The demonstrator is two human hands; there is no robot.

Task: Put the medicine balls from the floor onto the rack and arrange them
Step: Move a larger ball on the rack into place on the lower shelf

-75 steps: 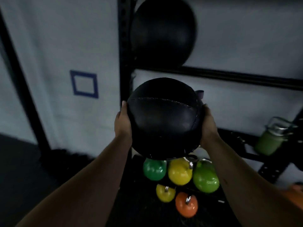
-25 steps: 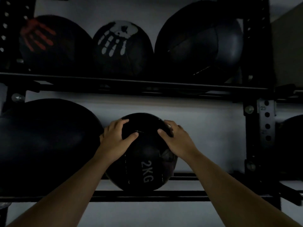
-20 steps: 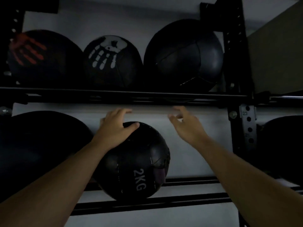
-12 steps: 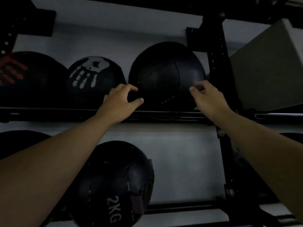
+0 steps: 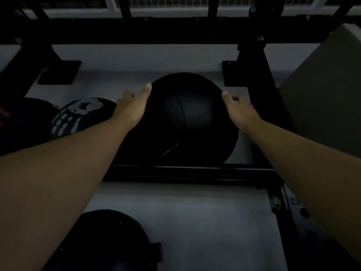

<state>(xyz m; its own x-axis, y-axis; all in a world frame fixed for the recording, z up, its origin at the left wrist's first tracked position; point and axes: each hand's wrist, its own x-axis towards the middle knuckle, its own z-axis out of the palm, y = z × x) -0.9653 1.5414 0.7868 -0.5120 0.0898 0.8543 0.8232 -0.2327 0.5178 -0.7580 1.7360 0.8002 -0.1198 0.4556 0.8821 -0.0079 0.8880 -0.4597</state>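
A pale wall [image 5: 195, 208] is seen in dim light; a wire mesh panel [image 5: 166, 2] is set above, a grey block [image 5: 322, 90] at right.

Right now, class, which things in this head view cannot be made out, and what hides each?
- Left hand fingers: behind the large black ball.
- Right hand: grip unclear, fingers curl out of sight.
- Lower ball: markings lost in darkness, partly behind the left forearm.
- Handprint ball: forearm covers its bottom.
- Red-marked ball: cut off at the left edge.
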